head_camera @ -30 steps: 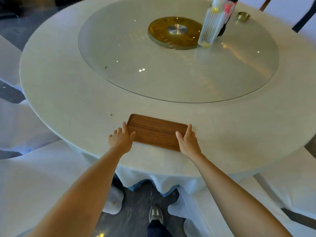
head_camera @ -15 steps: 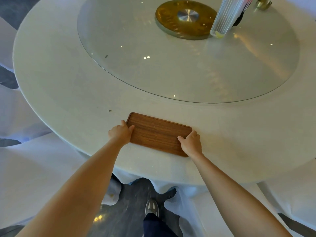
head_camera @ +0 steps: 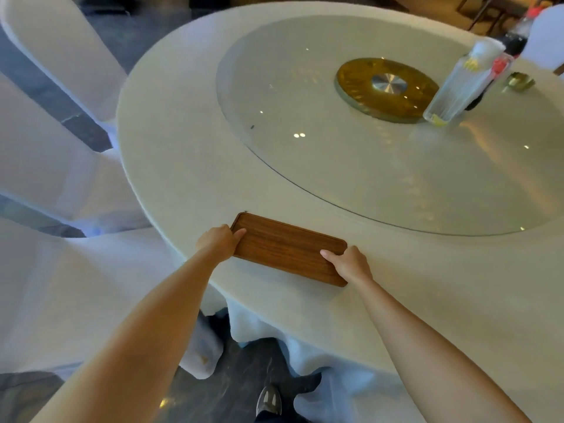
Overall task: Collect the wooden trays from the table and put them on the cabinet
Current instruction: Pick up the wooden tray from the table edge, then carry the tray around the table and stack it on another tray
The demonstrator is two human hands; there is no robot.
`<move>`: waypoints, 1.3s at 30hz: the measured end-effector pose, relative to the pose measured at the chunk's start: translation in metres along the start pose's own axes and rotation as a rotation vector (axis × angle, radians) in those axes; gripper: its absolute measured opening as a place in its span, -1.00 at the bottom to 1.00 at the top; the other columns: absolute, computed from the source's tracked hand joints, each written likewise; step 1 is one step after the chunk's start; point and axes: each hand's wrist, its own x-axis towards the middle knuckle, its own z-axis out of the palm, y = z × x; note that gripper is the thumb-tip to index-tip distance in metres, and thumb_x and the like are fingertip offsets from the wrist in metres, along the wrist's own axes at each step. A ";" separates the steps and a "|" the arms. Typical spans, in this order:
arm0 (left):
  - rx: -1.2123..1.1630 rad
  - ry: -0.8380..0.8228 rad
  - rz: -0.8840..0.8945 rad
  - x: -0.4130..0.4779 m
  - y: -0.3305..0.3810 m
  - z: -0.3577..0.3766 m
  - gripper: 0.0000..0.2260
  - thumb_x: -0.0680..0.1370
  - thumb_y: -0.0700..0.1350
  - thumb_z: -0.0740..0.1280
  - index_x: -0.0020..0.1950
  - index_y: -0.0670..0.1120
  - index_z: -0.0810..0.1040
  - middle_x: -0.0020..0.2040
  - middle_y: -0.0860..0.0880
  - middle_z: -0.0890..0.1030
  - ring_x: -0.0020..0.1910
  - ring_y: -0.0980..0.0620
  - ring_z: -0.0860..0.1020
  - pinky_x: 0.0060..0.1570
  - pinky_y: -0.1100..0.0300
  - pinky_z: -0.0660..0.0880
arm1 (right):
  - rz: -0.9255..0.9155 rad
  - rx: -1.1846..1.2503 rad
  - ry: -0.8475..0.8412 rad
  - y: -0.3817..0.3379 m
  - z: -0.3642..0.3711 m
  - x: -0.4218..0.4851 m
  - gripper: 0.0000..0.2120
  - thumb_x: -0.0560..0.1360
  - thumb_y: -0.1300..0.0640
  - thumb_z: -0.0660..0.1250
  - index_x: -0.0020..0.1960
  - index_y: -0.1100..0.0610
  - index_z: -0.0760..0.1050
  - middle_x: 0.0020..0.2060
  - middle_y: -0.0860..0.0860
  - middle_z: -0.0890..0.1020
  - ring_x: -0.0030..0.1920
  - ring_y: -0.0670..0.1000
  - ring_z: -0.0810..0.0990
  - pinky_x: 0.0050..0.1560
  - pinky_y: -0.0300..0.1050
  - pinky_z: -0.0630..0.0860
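Note:
A brown rectangular wooden tray (head_camera: pixel 287 248) lies at the near edge of the round white-clothed table (head_camera: pixel 189 154). My left hand (head_camera: pixel 219 242) grips its left short end, thumb on top of the rim. My right hand (head_camera: pixel 348 264) grips its right short end, thumb laid over the rim. Whether the tray is lifted off the cloth cannot be told. No cabinet is in view.
A glass turntable (head_camera: pixel 351 166) with a gold hub (head_camera: pixel 386 88) fills the table's middle. On it stand a clear ribbed holder (head_camera: pixel 457 90), a dark bottle (head_camera: pixel 515 38) and a small brass dish (head_camera: pixel 520 80). White-covered chairs (head_camera: pixel 55 166) crowd the left side.
My fingers went from resting flat beside the tray to closing around both of its short ends. The view has swung so the table now sits more to the right.

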 end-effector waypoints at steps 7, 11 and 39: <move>-0.323 0.217 -0.169 -0.044 -0.116 -0.052 -0.57 0.57 0.17 0.06 -0.10 -0.21 0.40 -0.02 -0.27 0.58 -0.02 -0.25 0.54 -0.02 -0.04 0.48 | -0.286 0.038 0.048 -0.101 0.044 -0.048 -0.48 0.40 -0.14 0.35 0.16 0.23 0.38 0.12 0.15 0.57 0.11 0.20 0.54 -0.04 -0.03 0.43; -0.349 0.332 -0.299 -0.095 -0.194 -0.073 -0.60 0.58 0.15 0.04 -0.26 -0.14 0.30 -0.15 -0.19 0.54 -0.19 -0.18 0.48 -0.20 0.07 0.36 | -0.477 0.059 0.013 -0.151 0.088 -0.099 -0.53 0.43 -0.10 0.34 0.14 0.23 0.38 0.08 0.16 0.58 0.09 0.20 0.54 -0.06 -0.05 0.41; -0.703 0.934 -0.960 -0.522 -0.613 -0.068 -0.63 0.55 0.11 0.18 -0.37 -0.08 0.29 -0.39 0.00 0.45 -0.40 0.05 0.40 -0.42 0.16 0.25 | -1.219 -0.027 -0.567 -0.264 0.429 -0.528 -0.60 0.50 0.02 0.29 0.22 0.26 0.40 0.09 0.19 0.60 0.07 0.16 0.55 0.02 -0.08 0.43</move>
